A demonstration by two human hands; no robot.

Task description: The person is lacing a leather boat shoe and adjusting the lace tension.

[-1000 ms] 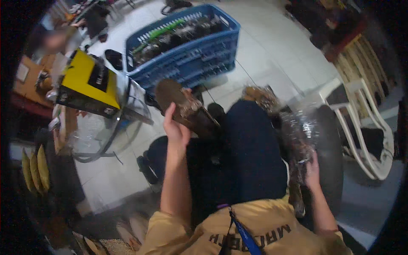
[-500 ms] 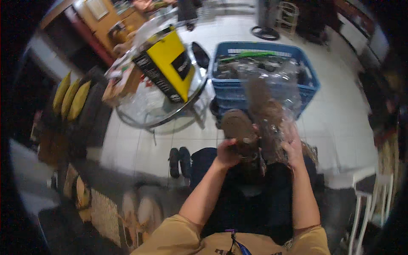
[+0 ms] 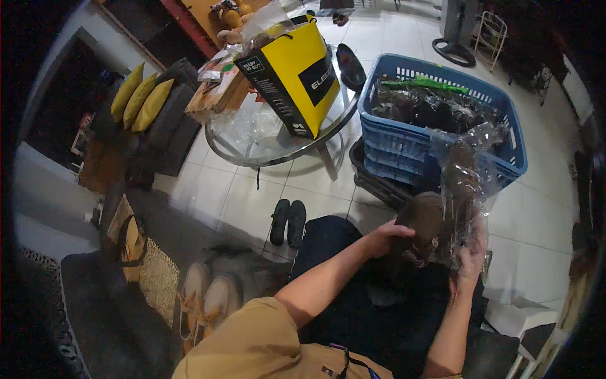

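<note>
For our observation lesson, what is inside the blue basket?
The blue basket holds dark plastic-wrapped items and something bright green. Whatever lies deeper is covered, and the bagged shoe hides part of the near side.

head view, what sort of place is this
Probably the living room of a home: there is a dark sofa with yellow cushions, and a round glass table on a tiled floor.
</note>
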